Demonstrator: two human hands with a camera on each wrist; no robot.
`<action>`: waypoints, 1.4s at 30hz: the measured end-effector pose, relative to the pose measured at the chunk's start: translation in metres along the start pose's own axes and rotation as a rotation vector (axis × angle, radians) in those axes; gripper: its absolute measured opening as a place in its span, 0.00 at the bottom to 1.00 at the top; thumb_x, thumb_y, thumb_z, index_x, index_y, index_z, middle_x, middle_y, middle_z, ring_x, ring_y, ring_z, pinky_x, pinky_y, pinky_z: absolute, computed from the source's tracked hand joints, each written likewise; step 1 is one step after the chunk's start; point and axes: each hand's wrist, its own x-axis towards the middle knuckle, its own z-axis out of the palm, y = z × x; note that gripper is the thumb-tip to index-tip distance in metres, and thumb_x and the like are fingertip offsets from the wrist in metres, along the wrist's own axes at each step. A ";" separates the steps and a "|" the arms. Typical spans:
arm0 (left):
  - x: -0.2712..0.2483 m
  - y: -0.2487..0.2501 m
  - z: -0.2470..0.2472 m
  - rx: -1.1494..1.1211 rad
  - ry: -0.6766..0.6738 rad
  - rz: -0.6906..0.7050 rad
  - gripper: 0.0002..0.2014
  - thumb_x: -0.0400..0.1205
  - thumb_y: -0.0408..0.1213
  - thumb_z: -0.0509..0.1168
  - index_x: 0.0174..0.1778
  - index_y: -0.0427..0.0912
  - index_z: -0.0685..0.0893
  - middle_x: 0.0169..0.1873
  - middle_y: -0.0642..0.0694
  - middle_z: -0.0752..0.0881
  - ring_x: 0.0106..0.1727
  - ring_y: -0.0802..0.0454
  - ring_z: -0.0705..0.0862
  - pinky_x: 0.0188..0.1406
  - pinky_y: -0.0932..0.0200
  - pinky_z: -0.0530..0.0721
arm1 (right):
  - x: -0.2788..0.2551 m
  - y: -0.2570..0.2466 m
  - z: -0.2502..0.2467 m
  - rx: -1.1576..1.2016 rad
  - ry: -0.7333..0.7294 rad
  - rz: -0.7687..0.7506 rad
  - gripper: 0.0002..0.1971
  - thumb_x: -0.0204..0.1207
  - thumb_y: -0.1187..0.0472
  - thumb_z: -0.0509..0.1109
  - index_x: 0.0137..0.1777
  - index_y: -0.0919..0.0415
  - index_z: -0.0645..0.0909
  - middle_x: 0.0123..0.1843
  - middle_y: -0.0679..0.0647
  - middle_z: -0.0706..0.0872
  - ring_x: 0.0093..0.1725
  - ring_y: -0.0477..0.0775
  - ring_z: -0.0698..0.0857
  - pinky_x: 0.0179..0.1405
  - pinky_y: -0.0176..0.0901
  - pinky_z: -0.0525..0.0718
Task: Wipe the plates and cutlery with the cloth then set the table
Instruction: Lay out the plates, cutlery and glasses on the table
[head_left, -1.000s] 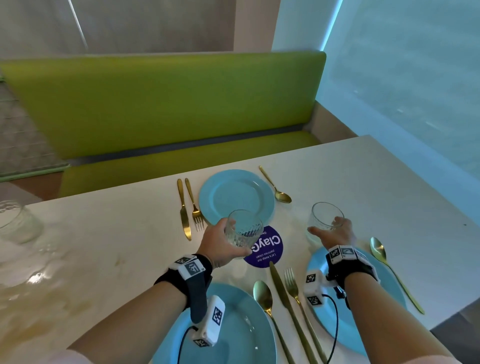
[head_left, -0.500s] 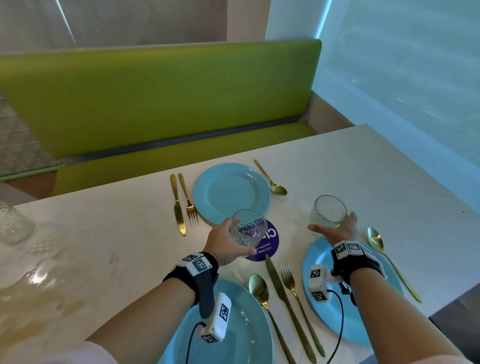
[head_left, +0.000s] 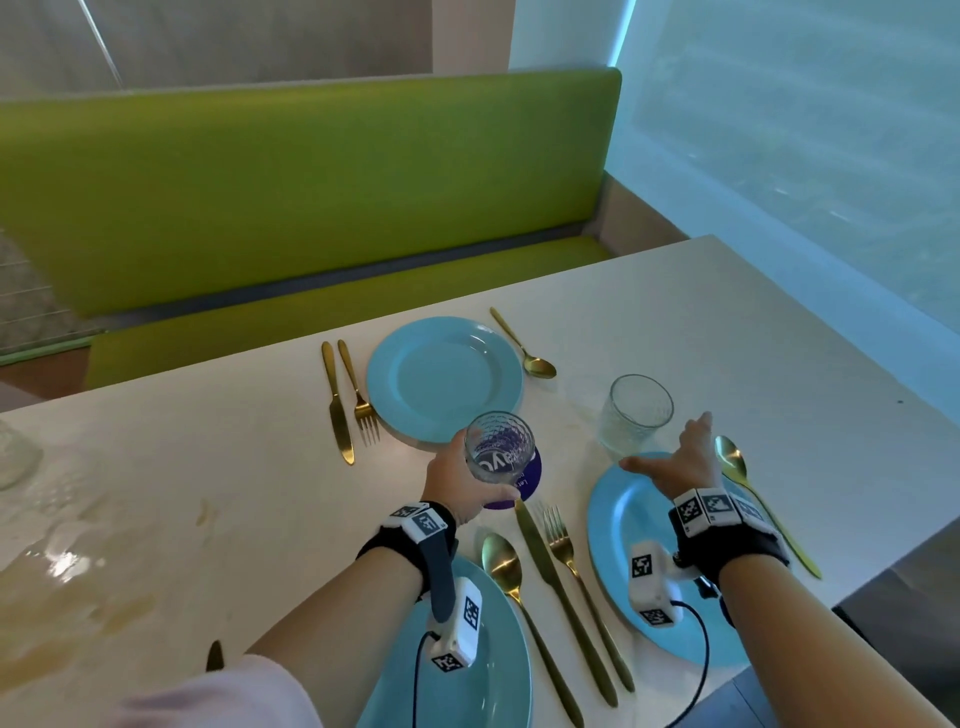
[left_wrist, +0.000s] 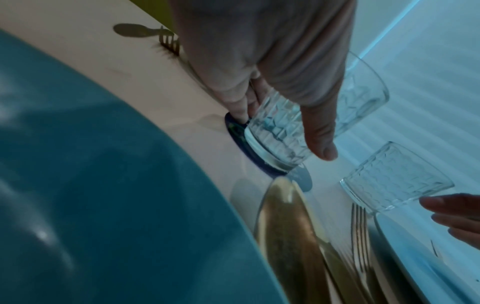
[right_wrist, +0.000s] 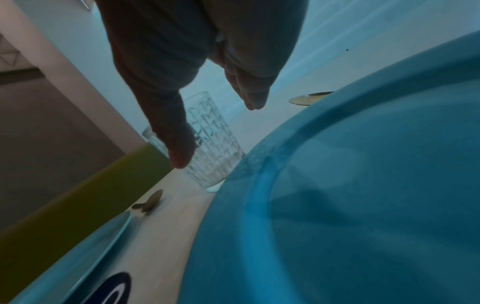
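My left hand (head_left: 457, 488) grips a patterned clear glass (head_left: 498, 447) that stands on a purple coaster (head_left: 531, 479); its thumb (left_wrist: 320, 142) and fingers wrap the glass (left_wrist: 278, 127). A second glass (head_left: 636, 410) stands just beyond the near right blue plate (head_left: 618, 545). My right hand (head_left: 675, 462) hovers spread open behind it, thumb (right_wrist: 178, 148) near the glass (right_wrist: 213, 142) without holding it. A far blue plate (head_left: 441, 379) has a gold knife (head_left: 337, 410), fork (head_left: 358, 395) and spoon (head_left: 525, 348) beside it. No cloth is in view.
A near left blue plate (head_left: 493, 670) lies under my left wrist. Between the near plates lie a gold spoon (head_left: 506, 566), knife (head_left: 561, 597) and fork (head_left: 576, 577); another spoon (head_left: 748, 483) lies right. A third glass (head_left: 15, 452) stands far left. A green bench (head_left: 311, 182) lines the far side.
My right hand has let go of the second glass and opened, drawing back a little. My left hand has shifted its glass to the right onto the purple coaster.
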 end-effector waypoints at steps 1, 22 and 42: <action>0.000 0.001 0.000 0.005 0.003 0.002 0.52 0.62 0.40 0.83 0.79 0.44 0.60 0.75 0.47 0.72 0.76 0.47 0.71 0.68 0.61 0.72 | -0.004 -0.001 0.000 -0.009 -0.005 -0.004 0.64 0.58 0.64 0.84 0.82 0.64 0.38 0.83 0.62 0.56 0.82 0.59 0.59 0.79 0.49 0.61; -0.115 -0.118 -0.266 0.032 0.514 -0.308 0.22 0.79 0.39 0.68 0.67 0.34 0.77 0.63 0.36 0.82 0.66 0.38 0.78 0.63 0.53 0.74 | -0.232 -0.167 0.139 -0.327 -0.176 -0.520 0.19 0.74 0.60 0.70 0.65 0.58 0.78 0.66 0.57 0.80 0.69 0.58 0.73 0.68 0.44 0.68; -0.055 -0.230 -0.426 -0.335 0.771 -0.328 0.47 0.68 0.38 0.79 0.80 0.47 0.60 0.76 0.38 0.67 0.78 0.37 0.64 0.77 0.45 0.67 | -0.302 -0.179 0.268 -0.464 -0.454 -0.393 0.16 0.72 0.51 0.73 0.59 0.51 0.82 0.51 0.44 0.86 0.46 0.40 0.80 0.50 0.27 0.74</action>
